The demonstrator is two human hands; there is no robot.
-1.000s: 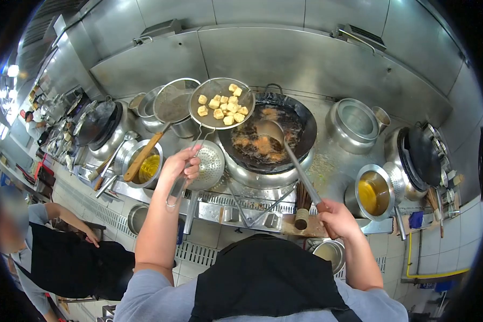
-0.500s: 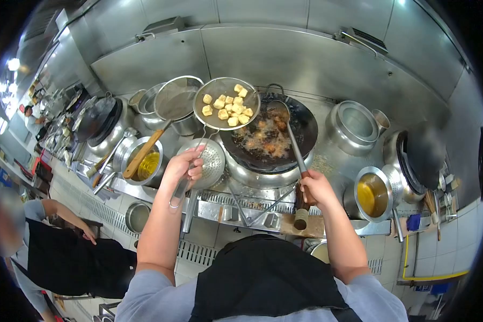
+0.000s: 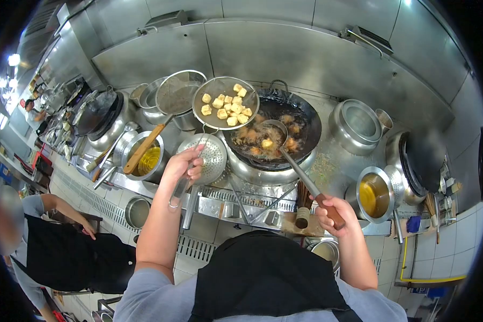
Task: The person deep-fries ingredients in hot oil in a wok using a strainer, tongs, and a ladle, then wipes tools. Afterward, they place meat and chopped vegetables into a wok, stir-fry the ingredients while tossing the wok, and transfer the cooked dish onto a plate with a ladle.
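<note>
My left hand (image 3: pixel 183 166) is wrapped round the wire handle of a mesh strainer (image 3: pixel 212 121), which holds several pale yellow cubes (image 3: pixel 232 106) up beside the wok's left edge. In my right hand (image 3: pixel 335 214) is the wooden grip of a long ladle (image 3: pixel 305 176). The ladle's bowl is in the dark oil of the black wok (image 3: pixel 312 115), where several browned pieces (image 3: pixel 291 144) float and one paler piece shows near the bowl. A perforated skimmer (image 3: pixel 212 159) lies under my left hand.
Pots of yellow oil stand left (image 3: pixel 149 161) and right (image 3: pixel 371 197). A second strainer (image 3: pixel 178 96) rests on a pot behind. Lidded steel pot (image 3: pixel 358 122) is right of the wok. A brush (image 3: pixel 302 214) lies at the front edge. A person (image 3: pixel 64 241) stands at left.
The ladle has swept through the wok and its bowl is now lower, in the oil. My right hand has moved down and right from half a second ago. The left hand barely moved.
</note>
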